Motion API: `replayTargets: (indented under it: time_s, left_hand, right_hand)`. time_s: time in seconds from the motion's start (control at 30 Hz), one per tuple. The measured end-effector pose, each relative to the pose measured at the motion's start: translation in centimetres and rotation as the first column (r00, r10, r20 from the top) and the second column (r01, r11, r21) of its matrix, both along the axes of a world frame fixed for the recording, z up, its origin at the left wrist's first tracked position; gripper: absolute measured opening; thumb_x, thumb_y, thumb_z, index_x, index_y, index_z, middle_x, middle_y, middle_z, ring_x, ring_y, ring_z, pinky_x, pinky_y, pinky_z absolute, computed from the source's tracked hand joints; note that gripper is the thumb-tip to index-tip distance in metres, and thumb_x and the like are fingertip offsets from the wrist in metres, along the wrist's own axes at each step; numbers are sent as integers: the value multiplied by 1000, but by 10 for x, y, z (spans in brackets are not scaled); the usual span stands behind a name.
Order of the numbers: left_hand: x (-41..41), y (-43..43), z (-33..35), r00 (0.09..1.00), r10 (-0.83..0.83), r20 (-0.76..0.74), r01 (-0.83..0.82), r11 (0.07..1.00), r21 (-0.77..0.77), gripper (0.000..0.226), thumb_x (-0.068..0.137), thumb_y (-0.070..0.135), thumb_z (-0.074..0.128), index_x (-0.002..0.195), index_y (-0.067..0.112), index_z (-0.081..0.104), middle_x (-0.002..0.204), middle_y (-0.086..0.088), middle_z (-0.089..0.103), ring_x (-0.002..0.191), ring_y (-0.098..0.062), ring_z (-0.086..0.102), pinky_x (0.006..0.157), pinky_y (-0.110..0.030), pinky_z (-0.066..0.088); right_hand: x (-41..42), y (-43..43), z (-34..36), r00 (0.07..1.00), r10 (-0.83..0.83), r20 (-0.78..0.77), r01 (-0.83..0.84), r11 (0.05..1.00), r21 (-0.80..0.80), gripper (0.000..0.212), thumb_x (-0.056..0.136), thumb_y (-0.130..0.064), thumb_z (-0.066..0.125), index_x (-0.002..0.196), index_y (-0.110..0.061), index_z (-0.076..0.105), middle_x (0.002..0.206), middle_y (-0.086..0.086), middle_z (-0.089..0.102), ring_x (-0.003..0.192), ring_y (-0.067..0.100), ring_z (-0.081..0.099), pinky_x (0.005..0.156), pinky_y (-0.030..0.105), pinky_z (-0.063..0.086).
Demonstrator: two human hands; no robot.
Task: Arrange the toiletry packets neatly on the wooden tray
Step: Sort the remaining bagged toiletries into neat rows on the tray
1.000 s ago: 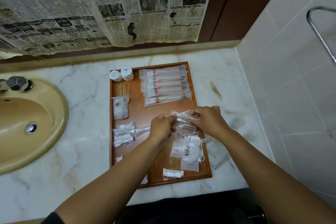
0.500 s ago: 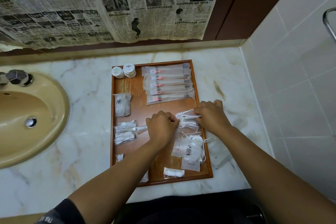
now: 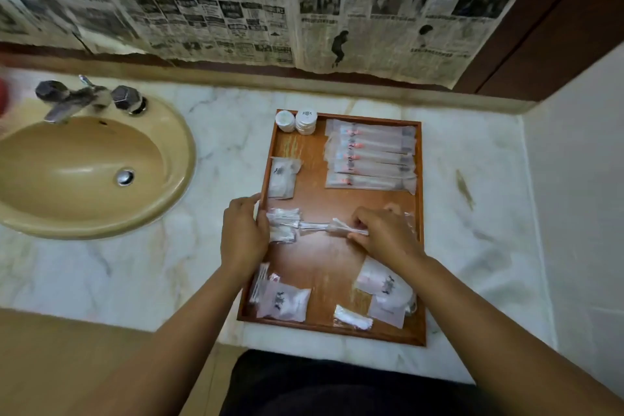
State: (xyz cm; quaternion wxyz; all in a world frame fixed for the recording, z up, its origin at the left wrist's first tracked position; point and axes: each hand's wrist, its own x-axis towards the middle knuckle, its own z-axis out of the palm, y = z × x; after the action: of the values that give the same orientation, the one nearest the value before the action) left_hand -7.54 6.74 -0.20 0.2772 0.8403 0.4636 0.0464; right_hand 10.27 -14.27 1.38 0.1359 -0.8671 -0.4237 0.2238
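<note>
Counter (image 3: pixel 219 152): left hand (image 3: pixel 241 240) reached tray (image 3: pixel 419 172) rim; right hand (image 3: pixel 385 233) pinches packet (image 3: pixel 337 226).

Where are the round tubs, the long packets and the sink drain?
round tubs (image 3: pixel 306 117), head view, right tub's lid
long packets (image 3: pixel 371 157), head view, middle packet
sink drain (image 3: pixel 125 177), head view, metal centre

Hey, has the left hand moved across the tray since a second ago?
Yes. The left hand went from the middle of the wooden tray leftward to its left rim.
</note>
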Motion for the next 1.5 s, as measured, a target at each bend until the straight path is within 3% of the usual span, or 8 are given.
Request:
replayTargets:
  time_s: [0.1, 0.17, 0.47, 0.63, 0.83, 1.03, 1.27, 1.5]
  left_hand:
    - [-18, 9, 1, 999, -9, -52, -1, 982, -189, 37, 99, 29, 50, 127, 13, 68, 118, -5, 68, 105, -23, 65, 86, -30, 48]
    - [-21, 6, 5, 998, -32, -54, 18, 969, -247, 34, 98, 13, 51, 125, 15, 71, 110, -3, 71, 95, -18, 64, 76, -22, 40]
    - [-26, 6, -2, 999, -38, 11, 39, 980, -196, 36, 100, 7, 51, 129, 18, 70, 119, -9, 74, 105, -24, 67, 59, 1, 31]
    - [-37, 7, -1, 999, -47, 7, 48, 974, -220, 33, 101, 19, 57, 132, 24, 67, 123, 0, 68, 102, -21, 68, 80, -21, 45]
    - [-71, -1, -2, 950, -295, -101, 275, 945, -174, 21, 94, 20, 69, 113, 27, 73, 101, 6, 60, 91, -14, 63, 80, -25, 49]
    - [-86, -11, -5, 852, -461, -249, 457, 886, -77, 37, 98, 24, 59, 134, 27, 66, 109, -5, 63, 93, -27, 65, 80, -34, 49]
    - [-84, -9, -7, 789, -487, -375, 510, 859, -43, 45, 99, 25, 57, 144, 30, 55, 116, -4, 62, 93, -26, 65, 74, -30, 41]
    - [-82, -7, -10, 782, -472, -407, 509, 860, -19, 34, 96, 30, 60, 129, 31, 64, 109, 0, 63, 87, -23, 65, 80, -33, 49]
  right_hand:
    - [-16, 21, -9, 992, 113, 50, -112, 994, -6, 18, 90, -41, 73, 100, -27, 68, 95, -7, 73, 97, 21, 62, 86, 33, 27]
    - [-24, 30, -23, 981, 170, 93, -166, 985, -53, 17, 86, -43, 75, 94, -29, 69, 90, -8, 71, 89, 20, 64, 88, 38, 31]
    - [-45, 45, -37, 953, 188, 237, -169, 980, -101, 23, 81, -47, 78, 93, -28, 74, 94, -5, 61, 91, 24, 57, 88, 45, 36]
    - [-54, 43, -33, 960, 120, 254, -120, 993, -13, 33, 85, -49, 68, 110, -27, 67, 101, -4, 61, 93, 22, 58, 90, 44, 33]
    - [-87, 44, -27, 947, 319, 26, -319, 948, -2, 29, 93, -54, 59, 108, -31, 70, 104, -11, 62, 104, 16, 56, 94, 37, 23]
    - [-124, 47, -38, 918, 396, -39, -398, 913, -89, 41, 89, -60, 58, 116, -32, 68, 108, -7, 61, 106, 21, 55, 95, 42, 26]
    - [-125, 44, -41, 935, 338, -106, -347, 934, -89, 21, 91, -46, 66, 105, -31, 64, 102, -7, 61, 99, 20, 56, 94, 40, 28]
    - [-108, 38, -39, 908, 153, -389, -189, 980, -55, 16, 87, -38, 74, 98, -29, 65, 93, -12, 69, 95, 11, 63, 104, 38, 34]
